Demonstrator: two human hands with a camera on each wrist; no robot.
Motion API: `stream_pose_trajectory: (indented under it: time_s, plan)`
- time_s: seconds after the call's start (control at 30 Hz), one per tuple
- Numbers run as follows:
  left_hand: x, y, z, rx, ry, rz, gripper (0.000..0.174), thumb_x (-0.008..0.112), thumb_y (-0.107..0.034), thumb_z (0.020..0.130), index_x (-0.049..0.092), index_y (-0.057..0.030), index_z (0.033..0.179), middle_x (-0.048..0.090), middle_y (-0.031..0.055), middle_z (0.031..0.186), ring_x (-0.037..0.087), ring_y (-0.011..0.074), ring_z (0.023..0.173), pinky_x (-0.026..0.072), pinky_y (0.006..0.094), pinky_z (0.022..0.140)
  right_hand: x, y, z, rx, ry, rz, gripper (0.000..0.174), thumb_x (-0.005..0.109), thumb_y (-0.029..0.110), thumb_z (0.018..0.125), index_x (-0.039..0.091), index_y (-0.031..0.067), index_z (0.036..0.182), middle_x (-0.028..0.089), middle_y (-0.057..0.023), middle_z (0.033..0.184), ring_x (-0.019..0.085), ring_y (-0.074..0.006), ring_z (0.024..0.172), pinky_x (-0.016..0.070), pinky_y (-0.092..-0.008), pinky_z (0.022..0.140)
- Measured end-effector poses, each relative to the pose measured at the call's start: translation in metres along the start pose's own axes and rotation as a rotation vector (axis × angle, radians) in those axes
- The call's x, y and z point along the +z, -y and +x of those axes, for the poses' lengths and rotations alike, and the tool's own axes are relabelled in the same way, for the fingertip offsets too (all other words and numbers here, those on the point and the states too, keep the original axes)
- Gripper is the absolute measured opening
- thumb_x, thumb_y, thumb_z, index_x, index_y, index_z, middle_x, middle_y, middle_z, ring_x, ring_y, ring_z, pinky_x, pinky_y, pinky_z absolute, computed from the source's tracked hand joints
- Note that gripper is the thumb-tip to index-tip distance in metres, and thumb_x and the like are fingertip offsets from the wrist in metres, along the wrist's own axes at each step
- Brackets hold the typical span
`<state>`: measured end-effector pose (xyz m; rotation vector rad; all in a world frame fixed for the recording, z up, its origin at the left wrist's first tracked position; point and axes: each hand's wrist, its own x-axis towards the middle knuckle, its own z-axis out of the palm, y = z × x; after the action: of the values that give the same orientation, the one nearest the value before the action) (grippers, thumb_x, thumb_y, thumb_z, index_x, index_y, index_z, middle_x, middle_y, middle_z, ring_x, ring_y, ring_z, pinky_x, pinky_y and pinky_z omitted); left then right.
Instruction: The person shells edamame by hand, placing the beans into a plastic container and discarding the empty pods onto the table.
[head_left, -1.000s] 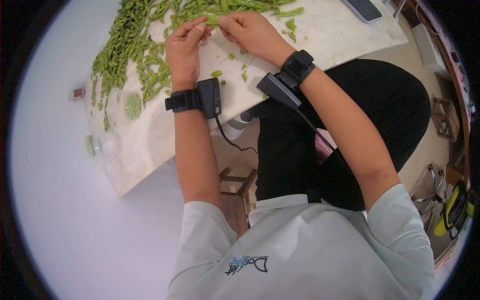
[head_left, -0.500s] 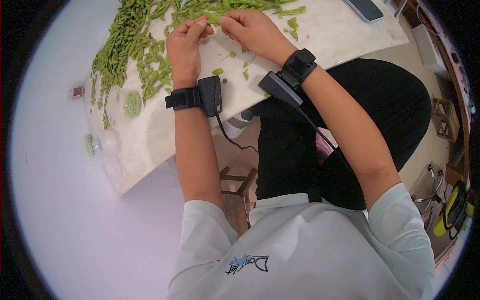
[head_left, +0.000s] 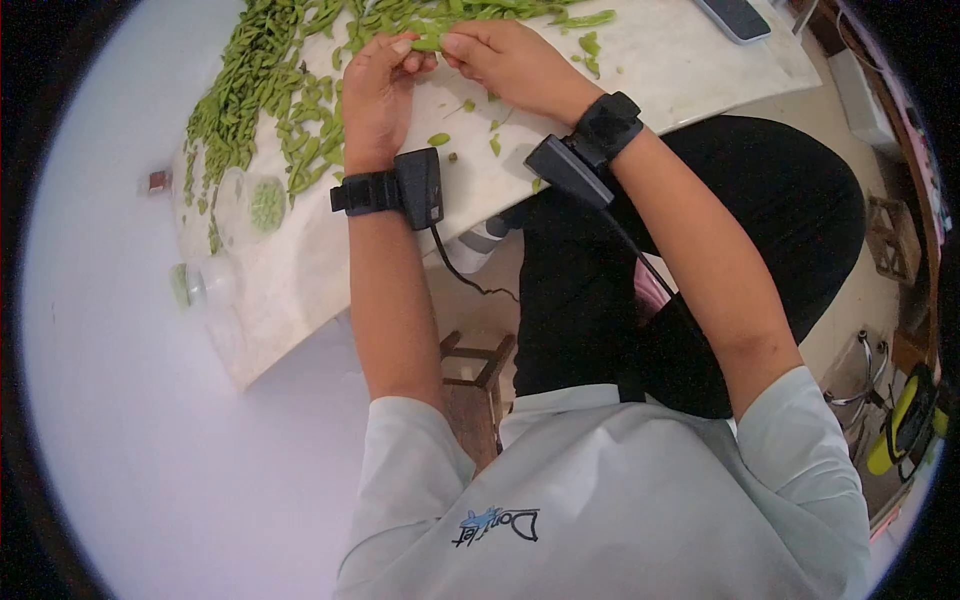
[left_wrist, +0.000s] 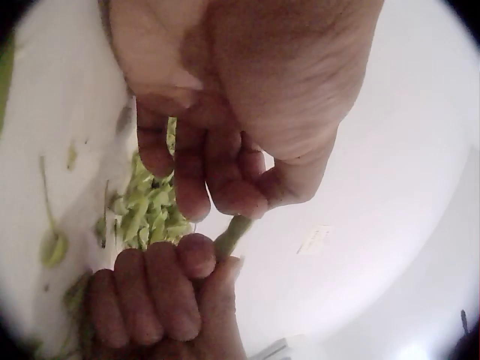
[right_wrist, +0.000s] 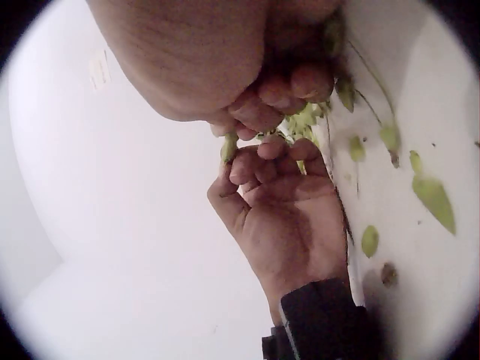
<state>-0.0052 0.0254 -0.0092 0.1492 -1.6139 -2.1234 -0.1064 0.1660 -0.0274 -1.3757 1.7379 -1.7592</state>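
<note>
One green pod (head_left: 426, 44) is stretched between the two hands above the table. The left hand (head_left: 380, 95) pinches one end between thumb and forefinger, its other fingers loosely bent. The right hand (head_left: 522, 68) grips the other end with its thumb and curled fingers. Seen from the left wrist, the pod (left_wrist: 233, 234) bridges the left hand (left_wrist: 247, 112) above and the right hand (left_wrist: 161, 300) below. In the right wrist view the same pod (right_wrist: 228, 148) shows between the right hand (right_wrist: 187, 60) and the left hand (right_wrist: 289, 217).
Many green pods (head_left: 235, 110) are heaped at the table's far left and back. Clear containers, one with shelled beans (head_left: 267, 205), stand at the left edge. A phone (head_left: 738, 18) lies at the back right. Leaf scraps (head_left: 439, 139) dot the pale table (head_left: 300, 290).
Both hands have shifted slightly right in the head view, with the pod still held between them. The table and its contents also appear shifted slightly right.
</note>
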Motion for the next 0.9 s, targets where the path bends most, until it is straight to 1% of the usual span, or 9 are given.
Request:
stream_pose_trajectory:
  time_s: [0.03,0.17,0.27,0.33,0.57,0.67,0.73,0.87,0.9]
  plan:
    - [0.0011,-0.0008,-0.0001,0.0,0.021,-0.022,0.015,0.053,-0.008,0.089,0.057,0.0049,0.096,0.049,0.0027,0.07,0.051,0.0142,0.07,0.0476,0.0309,0.077,-0.0007,0.0005,-0.0006,0.021,0.014,0.035,0.033,0.045,0.03,0.097,0.055,0.0027,0.08,0.045,0.0027,0.062,0.041,-0.0074,0.054,0.0347,-0.0223,0.049]
    - [-0.0011,0.0006,0.0012,0.011,0.021,-0.036,0.017,0.054,-0.008,0.088,0.057,0.0052,0.099,0.057,0.0068,0.076,0.055,0.0163,0.074,0.0472,0.0312,0.078,-0.0011,0.0039,-0.0015,0.114,0.016,0.15,0.032,0.046,0.032,0.096,0.054,0.006,0.078,0.042,0.0048,0.06,0.037,-0.0046,0.052,0.031,-0.0203,0.047]
    - [0.0038,-0.0009,-0.0019,0.018,0.005,-0.003,0.021,0.055,-0.009,0.088,0.058,0.0055,0.103,0.062,0.0104,0.084,0.058,0.0176,0.077,0.0468,0.031,0.079,-0.0028,0.0025,0.0012,0.128,-0.023,0.089,0.042,0.045,0.033,0.092,0.059,-0.0006,0.072,0.057,-0.011,0.06,0.054,-0.0246,0.056,0.044,-0.036,0.057]
    - [0.0034,-0.0008,-0.0009,0.021,0.026,0.009,0.023,0.055,-0.009,0.088,0.058,0.0057,0.105,0.064,0.0119,0.088,0.059,0.0181,0.078,0.0469,0.0309,0.078,-0.0028,0.0013,0.0015,0.118,-0.038,0.121,0.042,0.046,0.033,0.092,0.058,-0.0006,0.072,0.056,-0.0095,0.059,0.053,-0.0221,0.054,0.043,-0.0346,0.055]
    - [0.0017,0.0039,0.0013,0.059,-0.008,0.044,0.023,0.056,-0.015,0.092,0.059,0.0047,0.104,0.064,0.0101,0.084,0.059,0.017,0.074,0.0474,0.0289,0.074,-0.0019,0.0001,0.0007,0.171,-0.039,0.169,0.043,0.047,0.035,0.09,0.058,-0.0009,0.071,0.056,-0.0071,0.058,0.052,-0.0173,0.05,0.0417,-0.0319,0.05]
    - [-0.0007,0.006,0.0023,0.088,-0.037,0.102,0.022,0.057,-0.016,0.092,0.059,0.0042,0.1,0.064,0.0097,0.082,0.059,0.0169,0.072,0.0475,0.0283,0.072,-0.0006,0.0003,0.0011,0.177,-0.032,0.113,0.042,0.047,0.035,0.09,0.06,-0.0009,0.072,0.057,-0.01,0.059,0.054,-0.0205,0.052,0.0433,-0.0333,0.053]
    - [-0.0007,0.0055,0.0029,0.098,-0.033,0.123,0.02,0.057,-0.016,0.092,0.059,0.0037,0.097,0.063,0.009,0.081,0.059,0.0168,0.071,0.0476,0.028,0.07,-0.0017,0.0041,0.0004,0.12,-0.022,0.033,0.041,0.047,0.035,0.09,0.061,-0.0008,0.074,0.059,-0.013,0.062,0.056,-0.0251,0.056,0.0447,-0.0354,0.056]
    - [0.005,0.0036,0.0011,0.051,-0.07,0.121,0.018,0.056,-0.016,0.092,0.059,0.0014,0.095,0.062,0.0083,0.079,0.059,0.0174,0.072,0.048,0.0288,0.069,-0.0024,0.0079,-0.0014,0.072,-0.014,-0.056,0.041,0.046,0.035,0.091,0.063,-0.0003,0.078,0.061,-0.0178,0.07,0.058,-0.0335,0.066,0.0465,-0.0395,0.063]
    - [0.0064,0.0038,0.0009,0.041,-0.073,0.103,0.017,0.056,-0.016,0.092,0.059,0.0009,0.095,0.062,0.0083,0.079,0.06,0.0175,0.072,0.0482,0.0292,0.069,-0.0023,0.0072,-0.0019,0.069,-0.009,-0.065,0.041,0.046,0.035,0.091,0.063,0.0,0.079,0.062,-0.018,0.072,0.059,-0.0341,0.068,0.0466,-0.0398,0.064]
